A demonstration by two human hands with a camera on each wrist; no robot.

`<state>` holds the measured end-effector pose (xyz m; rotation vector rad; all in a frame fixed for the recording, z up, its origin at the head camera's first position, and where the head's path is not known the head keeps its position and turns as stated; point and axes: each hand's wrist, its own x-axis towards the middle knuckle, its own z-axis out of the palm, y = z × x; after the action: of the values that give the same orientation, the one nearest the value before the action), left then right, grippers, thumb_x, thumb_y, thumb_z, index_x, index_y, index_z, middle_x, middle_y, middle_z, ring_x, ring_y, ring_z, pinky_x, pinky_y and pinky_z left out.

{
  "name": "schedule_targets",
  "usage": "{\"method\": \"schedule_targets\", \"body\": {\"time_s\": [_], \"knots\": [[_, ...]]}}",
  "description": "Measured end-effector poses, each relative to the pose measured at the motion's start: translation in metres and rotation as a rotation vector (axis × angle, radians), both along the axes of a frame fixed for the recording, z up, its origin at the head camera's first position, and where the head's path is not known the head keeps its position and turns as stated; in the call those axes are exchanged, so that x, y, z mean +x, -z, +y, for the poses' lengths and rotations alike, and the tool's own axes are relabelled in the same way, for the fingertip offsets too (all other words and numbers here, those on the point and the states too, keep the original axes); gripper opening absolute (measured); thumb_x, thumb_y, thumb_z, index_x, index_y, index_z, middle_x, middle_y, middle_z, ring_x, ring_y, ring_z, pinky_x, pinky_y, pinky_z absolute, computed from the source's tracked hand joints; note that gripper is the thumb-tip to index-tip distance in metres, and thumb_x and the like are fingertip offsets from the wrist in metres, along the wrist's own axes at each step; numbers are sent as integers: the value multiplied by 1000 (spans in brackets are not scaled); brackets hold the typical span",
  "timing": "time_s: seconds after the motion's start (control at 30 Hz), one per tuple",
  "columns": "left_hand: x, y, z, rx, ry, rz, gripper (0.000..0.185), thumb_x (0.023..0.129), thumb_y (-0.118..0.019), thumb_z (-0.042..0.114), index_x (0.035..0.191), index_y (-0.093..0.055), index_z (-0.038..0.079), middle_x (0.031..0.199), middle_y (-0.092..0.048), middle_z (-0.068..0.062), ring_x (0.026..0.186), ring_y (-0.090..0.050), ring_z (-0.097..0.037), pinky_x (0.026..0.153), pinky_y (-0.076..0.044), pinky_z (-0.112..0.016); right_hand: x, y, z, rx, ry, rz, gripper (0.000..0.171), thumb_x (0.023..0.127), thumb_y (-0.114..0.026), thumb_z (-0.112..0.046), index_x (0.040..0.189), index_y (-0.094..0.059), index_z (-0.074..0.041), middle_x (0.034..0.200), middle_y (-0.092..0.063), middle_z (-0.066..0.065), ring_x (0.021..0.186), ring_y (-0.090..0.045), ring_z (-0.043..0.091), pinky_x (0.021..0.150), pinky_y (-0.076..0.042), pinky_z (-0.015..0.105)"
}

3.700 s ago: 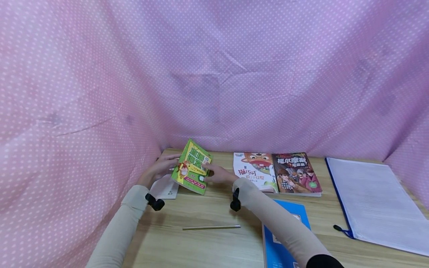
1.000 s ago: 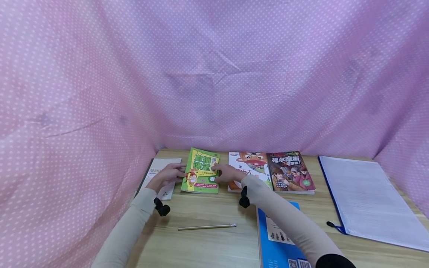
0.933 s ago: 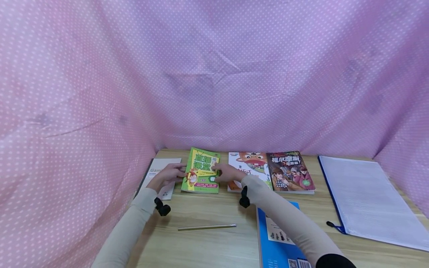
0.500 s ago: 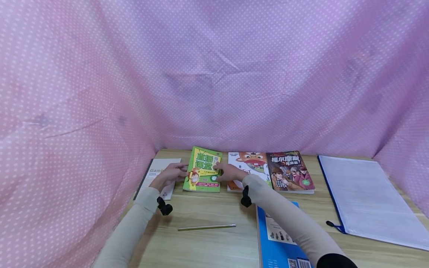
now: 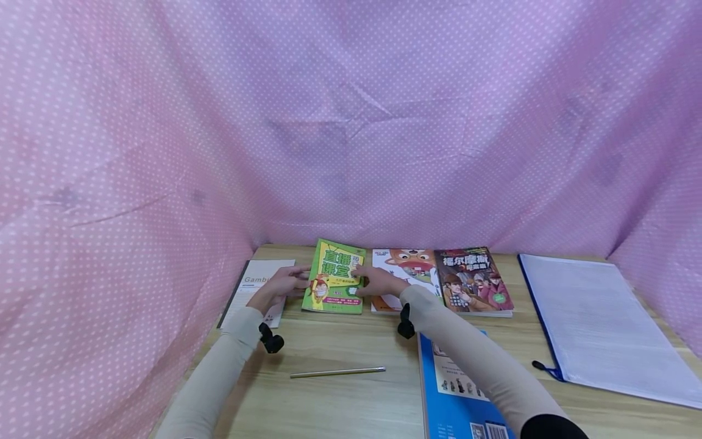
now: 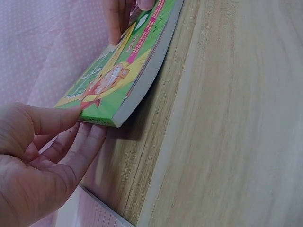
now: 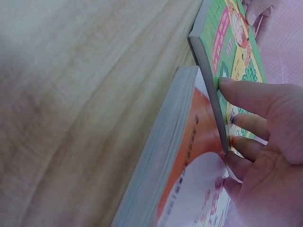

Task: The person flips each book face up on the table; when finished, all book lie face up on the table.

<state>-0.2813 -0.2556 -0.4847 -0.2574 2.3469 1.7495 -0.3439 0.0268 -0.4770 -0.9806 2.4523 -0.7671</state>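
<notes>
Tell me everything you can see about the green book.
The green book looks like a closed paperback, cover up, with pale page edges. Large Chinese characters fill the upper cover; a cartoon figure sits lower left, beside a pink strip. It is at the far side of the table, between a white booklet and an orange-and-white book. The left hand pinches its spine side, which seems slightly raised; the right hand touches the cover along the opposite edge.

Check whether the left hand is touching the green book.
Touching. The left wrist view shows it plainly: the left hand pinches the green book at its spine, thumb on the cover, fingers underneath.
</notes>
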Motion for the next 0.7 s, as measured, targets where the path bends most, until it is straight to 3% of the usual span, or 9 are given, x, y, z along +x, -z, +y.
{"method": "schedule_targets", "body": {"time_s": [0.37, 0.7], "knots": [[-2, 1, 1, -18, 24, 10, 58, 98, -62, 1, 153, -44, 5, 143, -57, -23, 111, -68, -23, 96, -60, -40, -3, 0, 4, -21, -2, 1, 61, 97, -70, -18, 152, -48, -9, 166, -30, 15, 155, -26, 34, 126, -28, 51], [-2, 4, 4, -41, 5, -7, 56, 97, -61, 1, 151, -47, 7, 144, -57, -21, 126, -62, -34, 102, -56, -42, -3, 1, 6, -34, 12, 0, 60, 96, -71, -18, 151, -49, -8, 165, -32, 16, 154, -27, 35, 126, -28, 52]]}}
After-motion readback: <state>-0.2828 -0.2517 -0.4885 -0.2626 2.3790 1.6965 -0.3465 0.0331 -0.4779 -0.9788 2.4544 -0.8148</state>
